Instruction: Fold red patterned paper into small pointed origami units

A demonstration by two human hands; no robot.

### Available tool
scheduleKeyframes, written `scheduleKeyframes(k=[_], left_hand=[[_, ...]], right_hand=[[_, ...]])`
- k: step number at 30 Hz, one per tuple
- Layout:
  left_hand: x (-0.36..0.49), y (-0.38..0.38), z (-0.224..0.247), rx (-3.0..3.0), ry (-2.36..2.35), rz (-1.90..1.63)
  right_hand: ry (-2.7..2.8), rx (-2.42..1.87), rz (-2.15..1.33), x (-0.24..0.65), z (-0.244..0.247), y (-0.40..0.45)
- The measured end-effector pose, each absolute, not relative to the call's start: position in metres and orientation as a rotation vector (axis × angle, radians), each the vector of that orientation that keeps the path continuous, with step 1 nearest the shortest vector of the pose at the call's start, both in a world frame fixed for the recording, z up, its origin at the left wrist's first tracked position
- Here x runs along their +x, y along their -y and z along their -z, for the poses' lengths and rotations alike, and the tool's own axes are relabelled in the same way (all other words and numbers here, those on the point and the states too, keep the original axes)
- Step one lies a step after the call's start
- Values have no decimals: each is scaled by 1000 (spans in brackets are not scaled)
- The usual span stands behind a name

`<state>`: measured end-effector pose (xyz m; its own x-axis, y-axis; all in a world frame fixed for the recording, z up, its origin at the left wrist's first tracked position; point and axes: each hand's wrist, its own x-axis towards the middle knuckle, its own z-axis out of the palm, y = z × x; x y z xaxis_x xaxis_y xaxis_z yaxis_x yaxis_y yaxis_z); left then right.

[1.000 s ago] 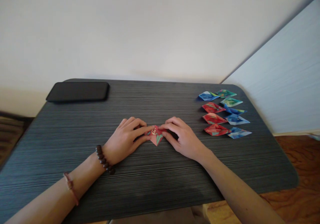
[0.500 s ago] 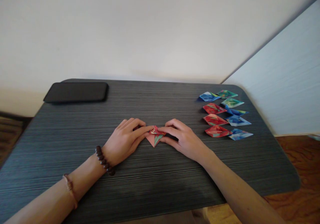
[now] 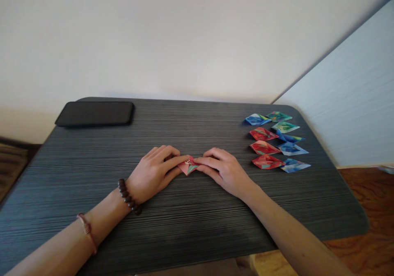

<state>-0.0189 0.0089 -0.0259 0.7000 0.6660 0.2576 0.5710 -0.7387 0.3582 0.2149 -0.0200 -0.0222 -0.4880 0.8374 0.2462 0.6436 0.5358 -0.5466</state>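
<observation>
A small piece of folded origami paper, red and pink with a green pattern, is pinched between my two hands at the middle of the table. My left hand grips its left side with thumb and forefinger. On the right side, the thumb and forefinger of my right hand close on the paper. Its lower point faces me, and the fingertips cover both side corners. Dark beads and a thin band circle my left wrist.
Several folded paper pieces, such as a red one and a blue one, lie in rows at the right. A black phone-like slab rests at the far left of the dark table. A wall stands behind.
The lower part of the paper now looks shorter, its point sitting higher between my fingers. My thumbs have moved slightly up and inward; both hands otherwise stay in place.
</observation>
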Motion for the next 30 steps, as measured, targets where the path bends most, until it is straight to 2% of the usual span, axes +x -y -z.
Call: scheduleKeyframes(k=[7,16,23,30], left_hand=[[-16,-7,27,2653,-1018,-625],[-13,-7,22,2514,-997,-709],[-10,-5,14,2243,-1042,-593],[-7,-3,15,2349,-1106,-497]], right_hand=[[2315,-1182,-471,209,22,24],[2204,-1108,-596,210,19,24],[2136,-1167,-773,210,12,21],[2220,-1379,-631,203,13,23]])
